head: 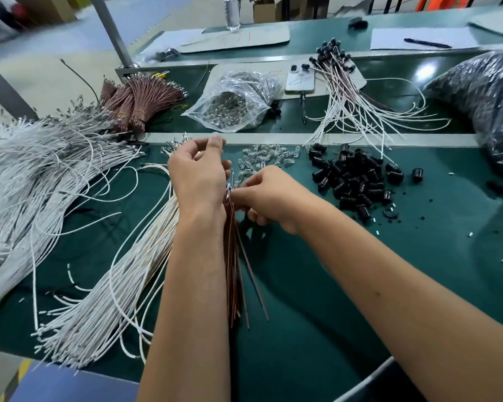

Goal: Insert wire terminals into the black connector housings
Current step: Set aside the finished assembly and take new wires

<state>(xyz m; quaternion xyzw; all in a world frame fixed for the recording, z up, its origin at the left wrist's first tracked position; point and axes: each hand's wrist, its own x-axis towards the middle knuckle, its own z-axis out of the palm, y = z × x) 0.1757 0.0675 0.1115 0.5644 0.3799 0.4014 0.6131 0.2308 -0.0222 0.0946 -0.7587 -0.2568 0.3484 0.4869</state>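
Wires first: your left hand [199, 175] holds its fingers curled above the top of the white bundle [122, 288], thumb and forefinger close together near the terminal ends, though what they pinch, if anything, is too small to tell. Your right hand [269, 195] is pinching at the top of the brown bundle [234, 274], its fingertips pressed together on what looks like one strand. Neither hand has a housing yet.

Draw out a single brown wire cleanly; lift it along its length so its terminal does not snag its neighbours (those crimped ends catch easily). Pair it with one white wire, terminals level, before you reach for a housing.

The housings [357, 181] lie in a loose black heap to your right on the green mat [346, 285], well apart from both hands. Between them and your fingers sits a scatter of clear bulbs [259, 159], so reach over it, not through it.

Farther back are a bag [235, 108] of more bulbs, a phone [300, 78], tied brown bundles [137, 103], and finished assemblies [357, 100] fanned out. The big white pile [35, 169] on your left trails strands toward your work; keep them from tangling in the bundle you draw from.
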